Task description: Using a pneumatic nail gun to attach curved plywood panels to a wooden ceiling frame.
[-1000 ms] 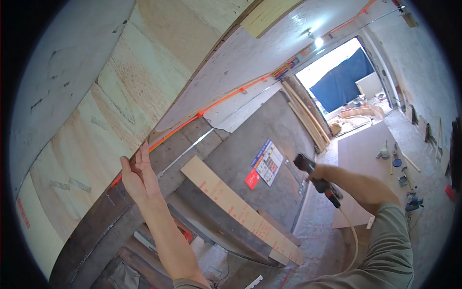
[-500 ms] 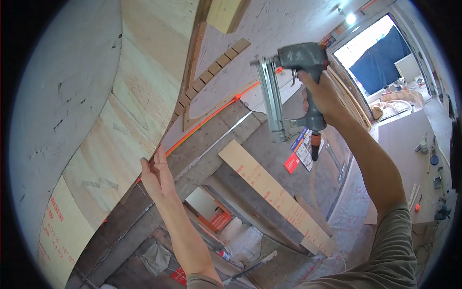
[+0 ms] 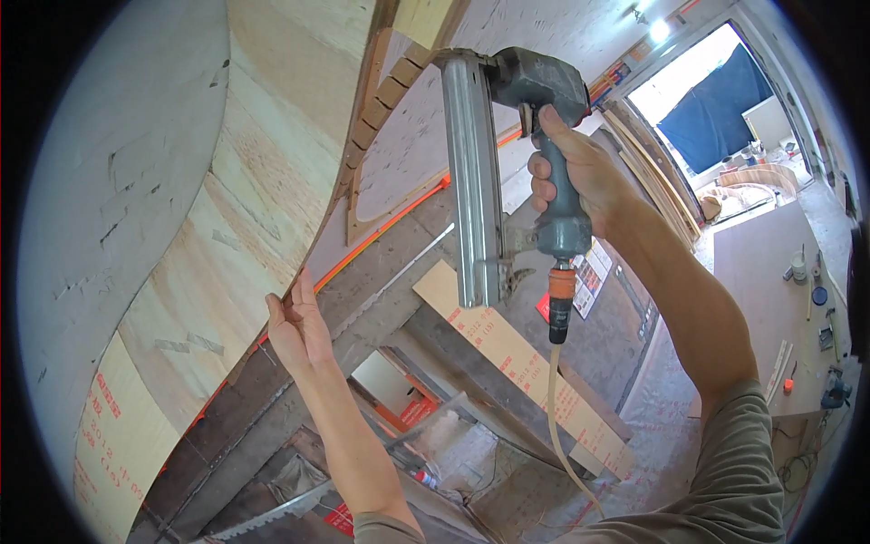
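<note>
A curved plywood panel (image 3: 272,136) runs overhead along the left, its edge lined by short wooden blocks (image 3: 390,91). My left hand (image 3: 304,331) is at the panel's lower edge, fingers raised against it and thumb at the edge. My right hand (image 3: 580,172) grips a grey pneumatic nail gun (image 3: 535,82) by its handle, thumb near the trigger, and holds it upright beside the blocks, its silver magazine (image 3: 471,190) facing left. Whether its nose touches the wood is unclear. A pale hose (image 3: 555,408) hangs from the orange-and-black coupling (image 3: 562,299) below the handle.
A long printed board (image 3: 485,335) leans below the ceiling work. Timber lengths (image 3: 654,186) stand by a bright opening with a dark blue sheet (image 3: 711,113). At right, a large board (image 3: 761,299) carries several tools and cans. An orange line (image 3: 381,231) runs along the wall.
My right hand has raised the nail gun from low right to beside the panel's edge, shifting left lately. The view has shifted, while my left hand stays at the edge.
</note>
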A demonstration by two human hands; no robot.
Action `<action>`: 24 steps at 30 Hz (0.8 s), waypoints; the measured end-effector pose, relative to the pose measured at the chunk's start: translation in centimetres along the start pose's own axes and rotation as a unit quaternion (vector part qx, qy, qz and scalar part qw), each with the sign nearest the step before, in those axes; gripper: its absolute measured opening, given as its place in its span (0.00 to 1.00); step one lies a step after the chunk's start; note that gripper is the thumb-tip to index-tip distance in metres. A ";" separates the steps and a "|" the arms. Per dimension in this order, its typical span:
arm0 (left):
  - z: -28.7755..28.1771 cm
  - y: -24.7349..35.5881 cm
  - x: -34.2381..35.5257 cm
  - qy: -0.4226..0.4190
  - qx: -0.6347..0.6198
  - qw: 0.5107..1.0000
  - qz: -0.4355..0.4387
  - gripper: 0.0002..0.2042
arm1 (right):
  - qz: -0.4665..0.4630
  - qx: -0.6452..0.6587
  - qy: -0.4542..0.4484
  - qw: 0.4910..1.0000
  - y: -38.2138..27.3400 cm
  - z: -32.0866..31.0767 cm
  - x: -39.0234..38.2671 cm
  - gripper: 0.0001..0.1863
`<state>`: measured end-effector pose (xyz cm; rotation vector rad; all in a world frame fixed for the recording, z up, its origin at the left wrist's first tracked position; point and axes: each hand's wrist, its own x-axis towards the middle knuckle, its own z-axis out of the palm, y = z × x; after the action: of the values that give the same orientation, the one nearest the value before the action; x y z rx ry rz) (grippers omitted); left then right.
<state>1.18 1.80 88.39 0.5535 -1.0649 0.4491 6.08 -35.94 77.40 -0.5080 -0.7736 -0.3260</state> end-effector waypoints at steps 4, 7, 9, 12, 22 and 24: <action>0.4 -0.4 -0.3 0.000 0.015 1.000 0.016 0.23 | -0.012 -0.013 -0.029 0.999 -0.4 1.2 -1.0 0.25; 0.3 -0.4 -0.1 0.018 0.039 0.999 0.028 0.23 | -0.013 -0.021 -0.037 0.999 -0.9 2.5 -1.2 0.24; 0.3 -0.6 -0.3 0.012 0.044 0.998 0.033 0.23 | -0.015 -0.019 -0.049 0.998 -0.9 2.7 -1.3 0.24; 0.6 -0.7 -0.3 0.020 0.036 0.999 0.030 0.23 | -0.022 -0.018 -0.055 0.998 -1.0 2.8 -1.5 0.24; 0.9 -0.6 -0.6 0.019 0.019 1.000 0.008 0.21 | -0.034 -0.044 -0.059 0.997 -1.4 2.9 -2.2 0.24; 1.1 -0.5 -0.5 0.027 0.045 0.998 0.026 0.21 | -0.043 -0.049 -0.057 0.996 -1.5 2.8 -2.1 0.24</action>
<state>0.58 0.70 88.26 0.5899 -1.0126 0.5574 2.31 -35.48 78.01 -0.5895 -0.8962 -0.4193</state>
